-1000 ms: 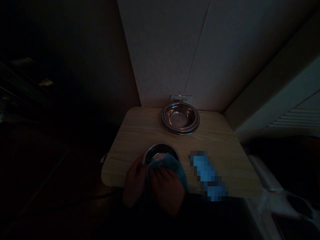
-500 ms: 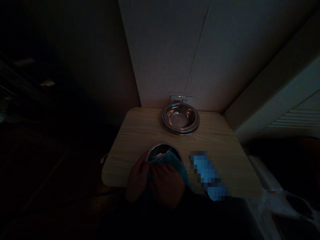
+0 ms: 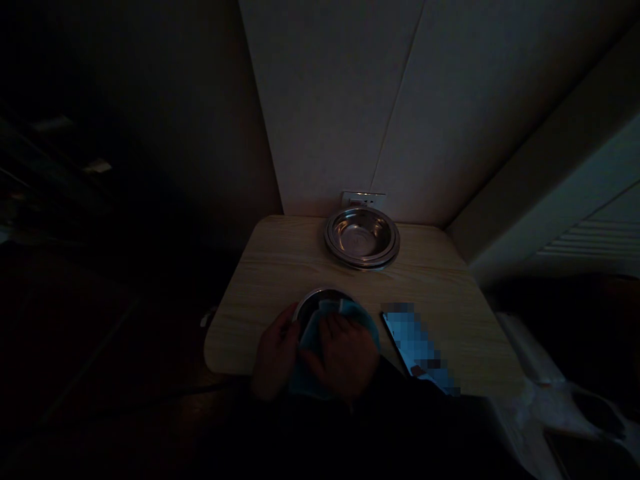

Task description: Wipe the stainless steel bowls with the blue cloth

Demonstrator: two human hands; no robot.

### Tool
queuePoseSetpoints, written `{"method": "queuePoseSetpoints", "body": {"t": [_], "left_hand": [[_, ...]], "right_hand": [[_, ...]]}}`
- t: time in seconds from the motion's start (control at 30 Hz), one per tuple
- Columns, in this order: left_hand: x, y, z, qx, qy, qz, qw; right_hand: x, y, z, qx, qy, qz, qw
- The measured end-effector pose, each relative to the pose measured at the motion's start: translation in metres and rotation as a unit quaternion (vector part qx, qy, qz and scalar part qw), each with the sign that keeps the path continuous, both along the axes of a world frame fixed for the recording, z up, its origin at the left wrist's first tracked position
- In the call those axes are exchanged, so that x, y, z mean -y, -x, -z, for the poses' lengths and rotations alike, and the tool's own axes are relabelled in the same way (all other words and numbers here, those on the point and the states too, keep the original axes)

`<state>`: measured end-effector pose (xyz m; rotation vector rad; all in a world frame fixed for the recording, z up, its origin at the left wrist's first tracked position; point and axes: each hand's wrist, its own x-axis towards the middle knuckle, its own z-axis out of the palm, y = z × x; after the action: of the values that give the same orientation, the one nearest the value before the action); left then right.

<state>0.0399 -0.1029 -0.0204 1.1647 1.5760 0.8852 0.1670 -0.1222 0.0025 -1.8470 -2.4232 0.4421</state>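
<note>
Near the table's near edge, my left hand pinches the metal bowl's left rim, seemingly to steady it while my right hand holds the blue cloth pressed inside.

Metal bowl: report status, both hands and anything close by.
Left hand gripping metal bowl at its left side. Right hand pressing blue cloth into it. Lit phone close on the right; bowl stack beyond, apart from both hands.

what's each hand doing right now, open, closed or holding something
Left hand: holding the metal bowl at its left side.
Right hand: on the blue cloth, over the bowl; whether it grips the cloth cannot be told.
</note>
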Motion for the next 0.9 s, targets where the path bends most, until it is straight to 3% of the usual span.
{"method": "queuePoseSetpoints", "body": {"t": [0.07, 0.17, 0.33, 0.53, 0.67, 0.9], "left_hand": [[0.000, -0.002, -0.003, -0.006, 0.007, -0.003, 1.000], [0.000, -0.004, -0.006, -0.010, 0.006, -0.007, 1.000], [-0.002, 0.000, -0.002, -0.015, -0.014, 0.017, 1.000], [-0.004, 0.001, -0.001, -0.011, -0.005, 0.020, 1.000], [-0.004, -0.001, -0.003, 0.002, -0.013, 0.017, 1.000], [-0.009, -0.001, -0.004, 0.005, -0.003, 0.001, 1.000]], "right_hand": [[0.006, -0.002, -0.008, 0.023, 0.019, 0.015, 0.999], [0.015, -0.006, -0.013, 0.022, 0.041, -0.027, 0.999], [0.011, -0.008, 0.001, -0.056, 0.014, -0.112, 0.992], [0.000, 0.006, 0.016, -0.051, -0.039, -0.035, 0.997], [0.007, 0.015, 0.018, -0.041, -0.053, -0.069, 0.995], [0.019, -0.028, 0.019, -0.038, -0.089, -0.186, 0.978]]}}
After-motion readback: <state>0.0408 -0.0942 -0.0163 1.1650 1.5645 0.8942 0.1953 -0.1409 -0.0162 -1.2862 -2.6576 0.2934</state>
